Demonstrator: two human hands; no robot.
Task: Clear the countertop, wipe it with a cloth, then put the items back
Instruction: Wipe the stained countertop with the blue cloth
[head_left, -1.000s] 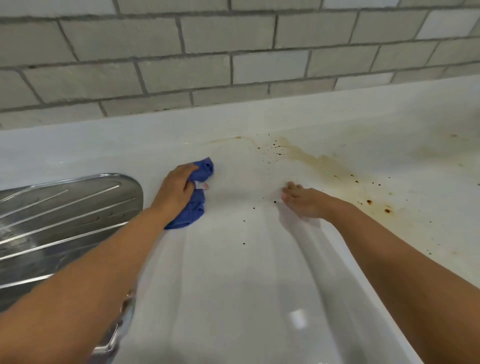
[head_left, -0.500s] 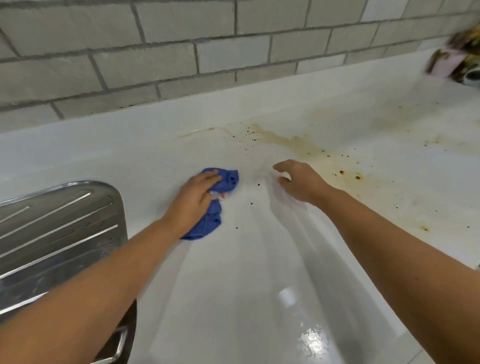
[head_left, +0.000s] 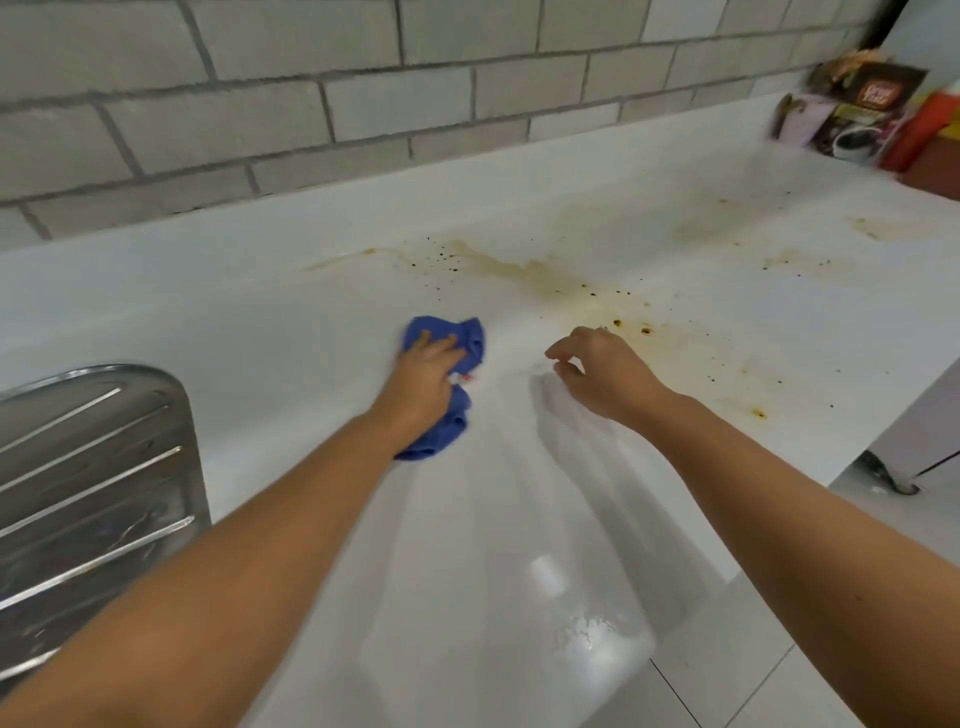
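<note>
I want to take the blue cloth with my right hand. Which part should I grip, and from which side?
Pinch the bunched far-right end of the blue cloth, coming from the right. It sticks out beyond the left hand, which covers the middle. The right hand hovers nearby.

A ribbed steel drainboard (head_left: 93, 493) lies left, grey tiled wall (head_left: 363, 93) behind.
</note>
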